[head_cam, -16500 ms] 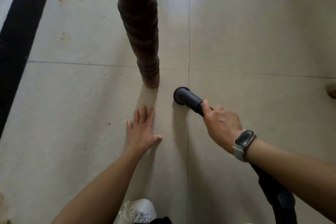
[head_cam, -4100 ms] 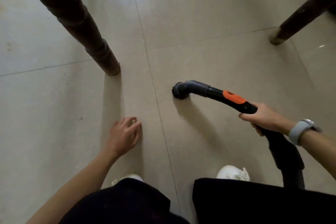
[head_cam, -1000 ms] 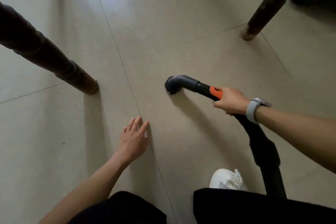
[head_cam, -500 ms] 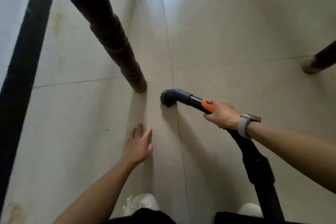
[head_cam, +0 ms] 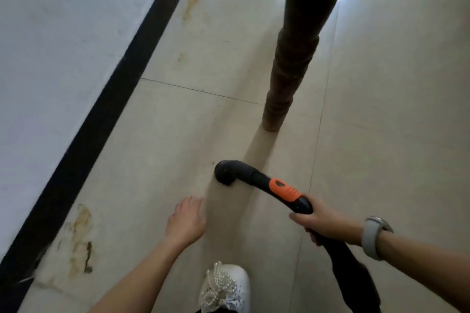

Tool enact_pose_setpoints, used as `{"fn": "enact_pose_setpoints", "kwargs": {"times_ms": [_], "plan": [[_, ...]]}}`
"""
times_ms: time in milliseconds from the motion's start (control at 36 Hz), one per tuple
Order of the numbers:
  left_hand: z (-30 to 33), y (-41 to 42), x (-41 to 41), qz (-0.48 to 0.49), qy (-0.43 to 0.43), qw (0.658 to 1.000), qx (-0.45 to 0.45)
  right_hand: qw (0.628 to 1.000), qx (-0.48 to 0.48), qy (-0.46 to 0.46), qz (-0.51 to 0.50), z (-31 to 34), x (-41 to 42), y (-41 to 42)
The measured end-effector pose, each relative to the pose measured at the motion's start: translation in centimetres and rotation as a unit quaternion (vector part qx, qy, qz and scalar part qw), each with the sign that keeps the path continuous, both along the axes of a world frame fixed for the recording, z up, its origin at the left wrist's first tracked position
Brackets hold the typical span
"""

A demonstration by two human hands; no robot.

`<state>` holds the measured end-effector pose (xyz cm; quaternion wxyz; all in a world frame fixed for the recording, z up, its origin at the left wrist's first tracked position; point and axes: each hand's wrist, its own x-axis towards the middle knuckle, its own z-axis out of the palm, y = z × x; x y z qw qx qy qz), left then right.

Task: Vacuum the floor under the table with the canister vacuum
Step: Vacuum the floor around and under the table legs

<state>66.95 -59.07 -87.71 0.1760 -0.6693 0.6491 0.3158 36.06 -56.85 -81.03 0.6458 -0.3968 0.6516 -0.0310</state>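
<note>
A black vacuum wand with an orange grip patch [head_cam: 283, 188] ends in a round black brush nozzle [head_cam: 225, 173] that sits on the beige tiled floor [head_cam: 165, 140]. My right hand [head_cam: 324, 222] grips the wand just behind the orange patch; a grey watch is on that wrist. The black hose [head_cam: 353, 274] runs back to the lower right. My left hand [head_cam: 186, 221] rests flat on the tile just below and left of the nozzle, fingers relaxed. A dark turned wooden table leg [head_cam: 287, 68] stands beyond the nozzle.
A white wall [head_cam: 63, 46] with a black skirting strip [head_cam: 101, 119] runs along the left. Rusty stains [head_cam: 78, 236] mark the tile near the skirting. My white beaded shoe [head_cam: 225, 287] is at the bottom edge.
The view has swung left toward the wall. The nozzle has slid left, past the near side of the table leg. My right hand sits further back on the wand, baring the orange patch.
</note>
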Motion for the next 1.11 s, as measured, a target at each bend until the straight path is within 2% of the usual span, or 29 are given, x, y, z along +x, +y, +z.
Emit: {"fn": "enact_pose_setpoints", "kwargs": {"times_ms": [167, 306, 417, 472, 556, 611, 667, 806, 861, 944, 1028, 1111], "plan": [[0.3, -0.8, 3.0, 0.021, -0.014, 1.000, -0.018, 0.984, -0.137, 0.109, -0.034, 0.0, 4.3, -7.6], [1.1, -4.4, 1.6, -0.004, 0.017, 1.000, -0.017, 0.963, -0.164, 0.213, -0.020, 0.8, 5.8, -10.7], [1.2, -7.8, 0.3, 0.032, 0.027, 0.999, -0.003, 0.937, -0.191, 0.291, -0.028, 1.8, 5.9, -13.1], [1.0, -8.8, -0.5, 0.042, 0.037, 0.998, 0.006, 0.940, -0.202, 0.275, -0.025, 2.5, 6.8, -13.2], [0.8, -9.2, -1.2, 0.015, 0.036, 0.999, 0.019, 0.965, -0.202, 0.168, -0.017, 3.6, 8.6, -10.8], [0.6, -9.5, -1.1, -0.003, 0.024, 0.999, 0.030, 0.983, -0.160, 0.086, -0.028, 4.3, 9.8, -8.1], [-0.1, -10.0, -0.2, -0.014, 0.008, 0.999, 0.028, 0.990, -0.131, 0.050, -0.031, 4.6, 10.7, -6.3], [-1.2, -11.3, 2.9, -0.024, -0.013, 1.000, 0.014, 0.972, -0.191, 0.138, -0.005, 3.8, 11.8, -9.6], [-1.4, -11.6, 4.0, -0.025, -0.015, 1.000, 0.010, 0.962, -0.216, 0.165, -0.031, 3.4, 12.6, -12.5], [-1.6, -12.1, 5.6, -0.024, -0.019, 0.999, 0.012, 0.947, -0.215, 0.204, -0.121, 2.4, 13.3, -17.3], [-2.0, -12.9, 6.5, -0.033, -0.030, 0.999, 0.018, 0.945, -0.193, 0.198, -0.173, 2.1, 13.8, -19.5], [-1.9, -14.0, 6.6, -0.056, -0.031, 0.997, 0.030, 0.965, -0.170, 0.145, -0.139, 2.8, 15.3, -18.0]]}}
